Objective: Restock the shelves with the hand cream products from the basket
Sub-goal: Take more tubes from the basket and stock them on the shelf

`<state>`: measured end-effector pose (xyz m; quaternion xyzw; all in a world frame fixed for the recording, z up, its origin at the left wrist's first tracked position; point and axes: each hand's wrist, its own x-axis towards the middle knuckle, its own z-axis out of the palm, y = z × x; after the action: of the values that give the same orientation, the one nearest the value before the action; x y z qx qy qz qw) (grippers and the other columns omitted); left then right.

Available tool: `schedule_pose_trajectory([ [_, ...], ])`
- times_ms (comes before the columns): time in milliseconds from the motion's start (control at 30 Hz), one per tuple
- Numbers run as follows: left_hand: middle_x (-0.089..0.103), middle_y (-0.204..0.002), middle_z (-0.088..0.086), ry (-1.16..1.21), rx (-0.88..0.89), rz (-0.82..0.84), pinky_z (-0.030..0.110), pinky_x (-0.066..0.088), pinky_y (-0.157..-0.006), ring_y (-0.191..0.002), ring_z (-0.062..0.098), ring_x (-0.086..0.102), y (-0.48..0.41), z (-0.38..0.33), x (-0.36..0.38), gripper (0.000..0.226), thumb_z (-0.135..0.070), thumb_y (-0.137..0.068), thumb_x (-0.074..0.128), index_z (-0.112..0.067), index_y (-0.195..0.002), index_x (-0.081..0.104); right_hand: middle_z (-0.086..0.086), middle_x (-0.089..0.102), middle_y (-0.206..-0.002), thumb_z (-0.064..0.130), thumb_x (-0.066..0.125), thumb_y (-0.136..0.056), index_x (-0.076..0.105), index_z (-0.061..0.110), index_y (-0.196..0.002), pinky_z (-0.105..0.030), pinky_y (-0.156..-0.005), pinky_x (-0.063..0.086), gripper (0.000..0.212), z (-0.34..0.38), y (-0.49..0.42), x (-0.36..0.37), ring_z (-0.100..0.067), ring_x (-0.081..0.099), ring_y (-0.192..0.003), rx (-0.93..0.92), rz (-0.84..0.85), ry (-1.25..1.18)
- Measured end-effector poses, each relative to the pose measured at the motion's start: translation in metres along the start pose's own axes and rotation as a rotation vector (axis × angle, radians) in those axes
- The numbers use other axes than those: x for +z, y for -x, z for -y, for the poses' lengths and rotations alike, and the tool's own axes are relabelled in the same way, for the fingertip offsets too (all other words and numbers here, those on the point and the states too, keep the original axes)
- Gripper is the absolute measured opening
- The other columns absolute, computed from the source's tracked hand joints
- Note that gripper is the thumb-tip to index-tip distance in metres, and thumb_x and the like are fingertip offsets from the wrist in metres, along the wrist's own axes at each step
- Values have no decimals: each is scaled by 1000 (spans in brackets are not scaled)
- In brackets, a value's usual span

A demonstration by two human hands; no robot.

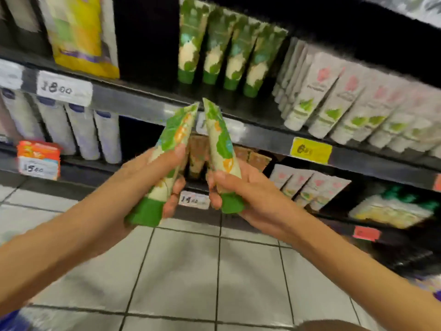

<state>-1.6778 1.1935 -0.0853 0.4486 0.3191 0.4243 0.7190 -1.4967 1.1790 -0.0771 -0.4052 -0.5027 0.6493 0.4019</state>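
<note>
Our forearms reach out over the tiled floor point(191, 271). Our left hand point(155, 177) wraps round one hand cream tube point(174, 134), green cap down, and our right hand point(238, 187) grips a second tube point(219, 137) the same way; their crimped tips nearly meet. Beyond them, a matching row of green tubes point(226, 51) stands on the upper shelf point(133, 101), with white and pink tubes point(334, 96) just beside it. We judge the risk lies there: setting two down at once could topple the standing row, or land ours among the wrong neighbours. We cannot see the basket.
</note>
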Motion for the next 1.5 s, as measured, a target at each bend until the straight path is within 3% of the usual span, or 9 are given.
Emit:
schedule_pose_trajectory([
  [167,59,-49,2,14,-33,-22,19,43,-35,-34,15,54,-47,16,74,31,-35,-65,51,-11,-84,51,-7,56,-80,16,53,-81,47,8,-111,-23,-61,51,32,9,39,-76,-14,58,-62,-76,-138,-247],
  [300,68,-63,-3,-27,-29,49,24,55,-51,-57,10,66,-61,33,105,38,-13,-65,65,-14,-100,54,-2,65,-84,15,61,-73,50,16,-114,-26,-72,54,42,1,71,-124,-15,63,-74,-106,-228,-141],
  [533,65,-108,9,-102,-20,2,40,55,-81,-94,22,63,-70,7,76,50,-25,-79,46,-19,-128,47,3,64,-80,36,58,-81,50,25,-110,-22,-64,50,32,21,20,-112,-10,62,-68,-66,-89,-2],
  [700,68,-86,3,-134,149,-183,31,57,-72,-80,14,67,-88,-39,35,18,-19,-88,45,-14,-99,57,1,65,-100,13,46,-94,51,16,-109,-24,-80,53,16,47,-63,-77,-9,64,-89,-171,-156,-57],
  [900,66,-95,0,-258,384,-175,25,57,-76,-90,9,69,-111,-60,-4,18,-16,-96,40,-15,-105,55,-1,55,-123,13,58,-89,37,14,-134,-12,-88,44,50,67,-142,-67,-12,52,-114,-399,-400,332],
  [1033,64,-99,-7,-583,464,-224,12,53,-74,-92,5,62,-135,-76,-22,22,-12,-93,49,-13,-114,53,-11,47,-138,19,63,-86,29,9,-140,-37,-106,38,65,71,-177,-83,-26,46,-125,-327,-524,699],
  [1200,60,-104,-8,-638,486,-223,10,52,-71,-94,-2,58,-150,-82,-36,32,-11,-90,53,-15,-122,48,-14,54,-128,21,66,-83,41,4,-131,-35,-97,43,57,69,-184,-82,-29,52,-117,-310,-624,810],
  [1333,59,-116,6,-466,411,-292,34,49,-90,-108,17,58,-154,-81,-42,30,-12,-92,50,-12,-122,47,-14,59,-120,19,68,-81,51,2,-121,-30,-90,43,47,69,-187,-81,-27,55,-110,-320,-608,806],
  [1500,58,-120,14,-471,403,-317,39,48,-95,-113,24,57,-148,-90,-46,30,-11,-92,51,-8,-121,49,4,53,-75,20,72,-77,55,-1,-108,-15,-62,36,41,72,-192,-80,-18,54,-81,-360,-640,874],
])
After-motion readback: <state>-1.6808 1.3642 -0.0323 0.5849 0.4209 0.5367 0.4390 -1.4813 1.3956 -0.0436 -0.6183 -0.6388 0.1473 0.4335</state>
